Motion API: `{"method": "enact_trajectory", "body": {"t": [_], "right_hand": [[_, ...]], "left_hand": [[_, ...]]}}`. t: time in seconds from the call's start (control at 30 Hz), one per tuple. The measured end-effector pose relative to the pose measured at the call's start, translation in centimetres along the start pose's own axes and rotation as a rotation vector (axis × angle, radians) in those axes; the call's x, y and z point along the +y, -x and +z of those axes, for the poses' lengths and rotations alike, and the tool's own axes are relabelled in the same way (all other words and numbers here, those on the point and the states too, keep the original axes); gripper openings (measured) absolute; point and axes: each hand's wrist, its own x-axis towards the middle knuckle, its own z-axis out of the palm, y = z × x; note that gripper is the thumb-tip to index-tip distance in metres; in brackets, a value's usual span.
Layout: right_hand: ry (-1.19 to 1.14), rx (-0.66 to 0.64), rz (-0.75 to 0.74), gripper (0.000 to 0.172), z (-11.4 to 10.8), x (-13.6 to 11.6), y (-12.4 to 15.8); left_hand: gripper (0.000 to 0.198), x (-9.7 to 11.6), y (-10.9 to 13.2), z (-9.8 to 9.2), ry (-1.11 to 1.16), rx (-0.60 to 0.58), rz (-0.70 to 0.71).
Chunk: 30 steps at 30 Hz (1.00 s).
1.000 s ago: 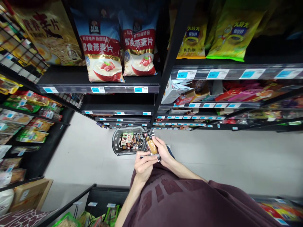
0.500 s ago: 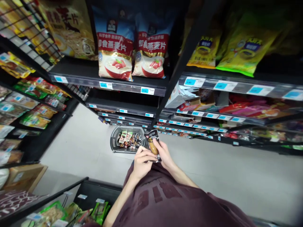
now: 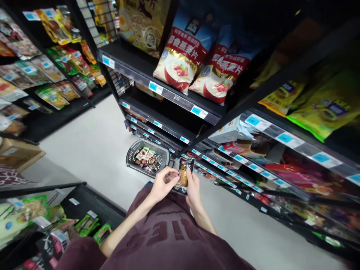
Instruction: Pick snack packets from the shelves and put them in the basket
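One glossy packet [image 3: 183, 177] near basket's [image 3: 133, 152] right edge, pinched by right hand [image 3: 193, 186]; left hand [image 3: 162, 183] half-curled alongside, grip unclear. Probably light, slippery, soft-filled; best held by side edges.

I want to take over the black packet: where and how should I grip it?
Pinch the black packet by its flatter top end, probably best from the far side: that end juts free, while the right hand grips its right edge and the left hand sits at its left.
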Motion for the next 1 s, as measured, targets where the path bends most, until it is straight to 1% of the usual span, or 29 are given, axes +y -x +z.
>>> {"method": "enact_trajectory", "body": {"t": [0.07, 0.13, 0.27, 0.37, 0.57, 0.73, 1.0], "right_hand": [[-0.010, -0.022, 0.021, 0.044, 0.2, 0.3, 0.2], [-0.003, -0.039, 0.037, 0.043, 0.3, 0.7, 0.3], [0.058, -0.043, 0.042, 0.043, 0.5, 1.1, 0.7], [0.093, -0.088, 0.028, 0.043, 0.9, 1.0, 1.1], [0.157, -0.167, -0.057, 0.042, 1.6, 0.8, 1.8], [0.225, -0.160, -0.105, 0.044, 1.7, 1.0, 1.6], [0.240, -0.128, -0.127, 0.043, 2.3, 1.2, 1.0]], "left_hand": [[0.019, -0.1, 0.0, 0.1, 0.025, 0.035, -0.055], [0.019, -0.1, 0.2, 0.1, 0.058, 0.063, -0.069], [0.015, 0.0, 0.6, -0.4, 0.022, 0.095, -0.043], [0.014, 0.4, 1.0, -0.7, -0.049, 0.117, -0.015], [0.015, 1.0, 1.4, -1.2, -0.106, 0.139, 0.040], [0.017, 1.3, 1.3, -1.6, -0.144, 0.135, 0.064], [0.019, 1.2, 0.9, -2.1, -0.160, 0.108, 0.082]]}}
